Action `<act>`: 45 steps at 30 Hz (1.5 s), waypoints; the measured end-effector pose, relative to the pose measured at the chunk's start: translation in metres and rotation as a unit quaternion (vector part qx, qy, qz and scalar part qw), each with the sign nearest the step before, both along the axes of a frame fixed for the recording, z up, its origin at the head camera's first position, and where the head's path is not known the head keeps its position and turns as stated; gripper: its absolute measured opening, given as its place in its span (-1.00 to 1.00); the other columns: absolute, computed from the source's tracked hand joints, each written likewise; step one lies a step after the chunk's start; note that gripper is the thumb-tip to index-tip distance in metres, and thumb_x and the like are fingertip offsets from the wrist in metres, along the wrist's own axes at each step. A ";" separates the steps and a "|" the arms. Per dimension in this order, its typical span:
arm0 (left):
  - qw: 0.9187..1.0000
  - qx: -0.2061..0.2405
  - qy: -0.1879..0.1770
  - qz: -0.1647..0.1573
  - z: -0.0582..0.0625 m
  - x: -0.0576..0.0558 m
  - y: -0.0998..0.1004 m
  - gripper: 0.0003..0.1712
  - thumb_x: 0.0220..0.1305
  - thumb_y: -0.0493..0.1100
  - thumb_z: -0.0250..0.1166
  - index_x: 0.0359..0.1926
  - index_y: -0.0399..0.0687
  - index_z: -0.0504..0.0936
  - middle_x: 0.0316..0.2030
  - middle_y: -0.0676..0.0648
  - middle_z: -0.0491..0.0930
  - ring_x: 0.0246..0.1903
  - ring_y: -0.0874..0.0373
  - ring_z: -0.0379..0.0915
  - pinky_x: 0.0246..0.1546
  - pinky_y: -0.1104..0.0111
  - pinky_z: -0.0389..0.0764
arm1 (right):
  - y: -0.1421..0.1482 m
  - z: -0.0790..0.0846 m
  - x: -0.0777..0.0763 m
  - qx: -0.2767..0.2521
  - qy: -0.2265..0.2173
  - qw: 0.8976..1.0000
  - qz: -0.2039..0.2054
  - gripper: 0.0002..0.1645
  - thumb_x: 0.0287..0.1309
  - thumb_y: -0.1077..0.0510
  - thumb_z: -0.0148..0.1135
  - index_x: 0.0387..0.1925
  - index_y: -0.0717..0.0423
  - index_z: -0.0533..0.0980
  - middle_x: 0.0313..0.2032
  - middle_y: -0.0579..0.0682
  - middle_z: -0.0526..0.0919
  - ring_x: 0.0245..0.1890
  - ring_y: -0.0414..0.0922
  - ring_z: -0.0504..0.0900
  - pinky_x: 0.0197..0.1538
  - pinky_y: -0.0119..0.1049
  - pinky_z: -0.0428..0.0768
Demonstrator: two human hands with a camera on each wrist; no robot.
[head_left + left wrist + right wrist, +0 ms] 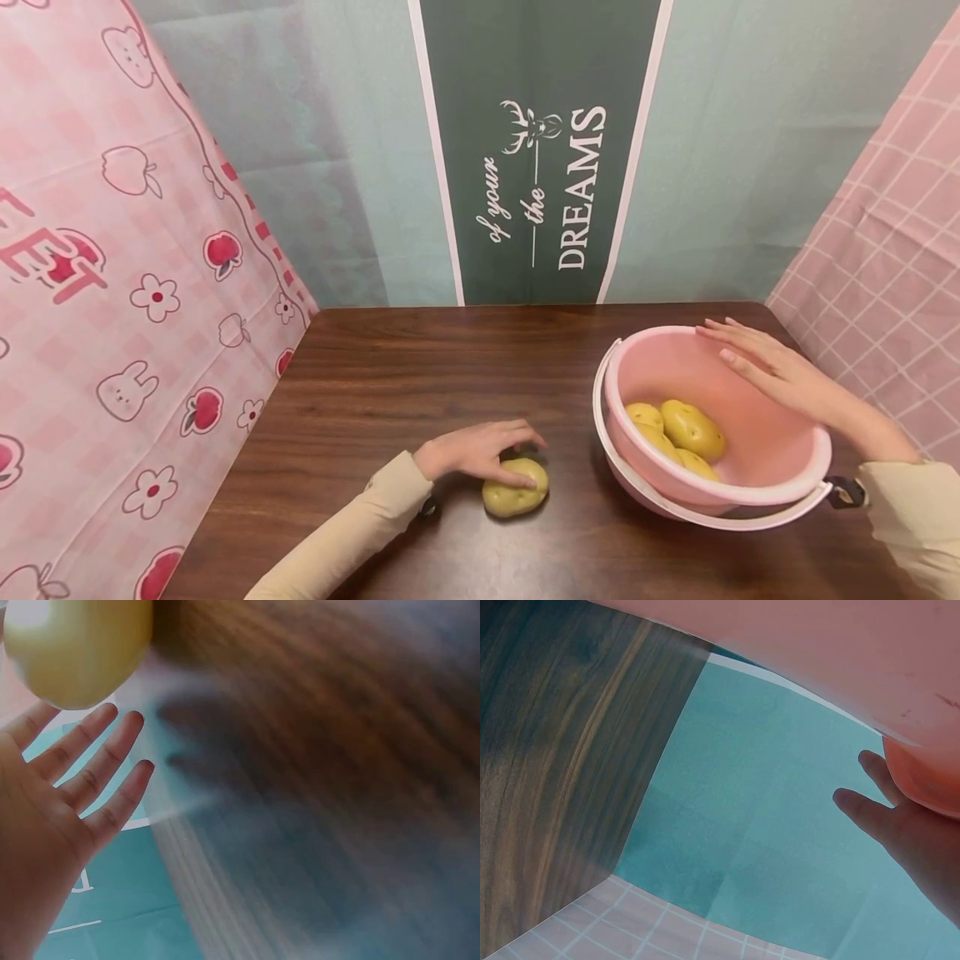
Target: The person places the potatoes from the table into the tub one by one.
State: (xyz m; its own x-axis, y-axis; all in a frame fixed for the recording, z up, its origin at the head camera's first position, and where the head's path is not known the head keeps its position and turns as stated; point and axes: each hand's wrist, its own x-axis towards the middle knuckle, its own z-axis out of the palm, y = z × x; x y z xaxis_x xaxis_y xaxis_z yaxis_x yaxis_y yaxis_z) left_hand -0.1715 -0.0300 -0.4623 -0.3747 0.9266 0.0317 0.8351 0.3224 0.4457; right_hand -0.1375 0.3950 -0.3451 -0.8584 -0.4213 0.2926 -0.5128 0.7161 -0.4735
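A yellow potato lies on the dark wood table, left of a pink bucket. Over it is my left hand, thumb across its top and fingers reaching past its far side. The left wrist view shows that hand with its fingers straight and spread beside the potato. Several potatoes sit at the bottom left inside the bucket. My right hand rests on the bucket's far right rim with fingers extended; in the right wrist view, the bucket wall hides part of it.
The bucket's pale handle hangs down round its left and near sides. Behind the wooden table hangs a green cloth with lettering. Pink printed cloth stands at the left, pink checked cloth at the right.
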 end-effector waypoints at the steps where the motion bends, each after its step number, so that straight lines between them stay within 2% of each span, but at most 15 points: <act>1: 1.000 -0.003 0.001 -0.001 -0.001 0.001 0.000 -0.35 0.17 0.35 0.10 0.17 0.13 0.38 -0.03 0.12 0.42 -0.09 0.34 0.40 -0.06 0.60 0.36 | 0.000 0.000 0.000 0.000 -0.001 1.000 0.001 -0.47 0.26 0.27 0.01 0.27 0.02 0.32 0.28 0.23 0.26 0.33 -0.51 -0.08 0.22 -0.70 -0.15; 7: 1.000 -0.009 0.004 -0.002 -0.003 0.002 -0.001 -0.38 0.18 0.36 0.07 0.15 0.16 0.40 -0.01 0.14 0.43 -0.03 0.37 0.37 0.00 0.58 0.35 | 0.000 0.000 0.000 0.003 0.001 1.000 0.000 -0.47 0.27 0.27 0.01 0.27 0.02 0.32 0.28 0.23 0.26 0.33 -0.51 -0.09 0.23 -0.69 -0.16; 16: 1.000 -0.016 0.006 0.003 0.000 0.008 -0.002 -0.40 0.15 0.41 0.06 0.09 0.23 0.42 -0.10 0.29 0.38 -0.17 0.48 0.32 -0.15 0.67 0.34 | 0.000 0.000 0.000 0.006 0.008 1.000 0.001 -0.47 0.26 0.27 0.01 0.27 0.02 0.33 0.30 0.18 0.25 0.33 -0.53 -0.09 0.23 -0.69 -0.15; 21: 1.000 -0.018 0.007 0.004 0.000 0.011 -0.002 -0.41 0.15 0.38 0.09 0.09 0.22 0.43 -0.12 0.28 0.39 -0.19 0.49 0.32 -0.18 0.67 0.34 | -0.001 0.000 0.000 0.004 0.009 1.000 0.001 -0.47 0.26 0.27 0.02 0.26 0.02 0.33 0.31 0.10 0.25 0.33 -0.52 -0.08 0.23 -0.69 -0.14; 28: 1.000 -0.025 0.013 0.005 -0.001 0.014 -0.001 -0.40 0.14 0.38 0.11 0.10 0.22 0.43 -0.14 0.26 0.40 -0.25 0.47 0.33 -0.27 0.66 0.34 | -0.001 -0.001 0.000 0.003 0.006 1.000 0.002 -0.47 0.26 0.28 0.02 0.27 0.03 0.33 0.28 0.22 0.27 0.33 -0.50 -0.07 0.23 -0.70 -0.15; 37: 0.999 -0.022 0.025 -0.006 0.001 0.017 -0.001 -0.39 0.12 0.38 0.13 0.11 0.22 0.42 -0.16 0.27 0.41 -0.30 0.47 0.34 -0.32 0.66 0.34 | 0.000 -0.001 0.000 0.003 0.006 1.000 0.000 -0.47 0.26 0.27 0.02 0.27 0.02 0.33 0.28 0.21 0.27 0.33 -0.51 -0.08 0.24 -0.67 -0.15; 40: 0.999 -0.023 0.039 -0.009 0.000 0.017 0.000 -0.38 0.12 0.38 0.13 0.11 0.21 0.41 -0.18 0.27 0.41 -0.31 0.49 0.33 -0.29 0.64 0.34 | 0.000 -0.001 0.000 0.003 0.006 1.000 -0.001 -0.47 0.26 0.26 0.02 0.27 0.01 0.32 0.30 0.15 0.26 0.33 -0.52 -0.09 0.24 -0.67 -0.15; 45: 0.997 -0.026 0.069 -0.014 -0.001 0.018 0.000 -0.37 0.11 0.40 0.13 0.11 0.23 0.42 -0.21 0.27 0.41 -0.33 0.50 0.32 -0.24 0.61 0.35 | 0.000 -0.001 -0.001 0.002 0.007 1.000 -0.001 -0.47 0.26 0.26 0.02 0.27 0.01 0.33 0.32 -0.19 0.22 0.33 -0.52 -0.08 0.24 -0.68 -0.15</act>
State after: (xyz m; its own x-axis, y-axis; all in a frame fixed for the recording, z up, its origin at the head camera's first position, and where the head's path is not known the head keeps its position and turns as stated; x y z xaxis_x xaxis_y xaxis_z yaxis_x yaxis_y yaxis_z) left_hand -0.1534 -0.0302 -0.4629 -0.3450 0.9381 0.0318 0.8957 0.3189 0.3099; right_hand -0.1383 0.3949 -0.3459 -0.8548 -0.4211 0.3033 -0.5185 0.7187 -0.4633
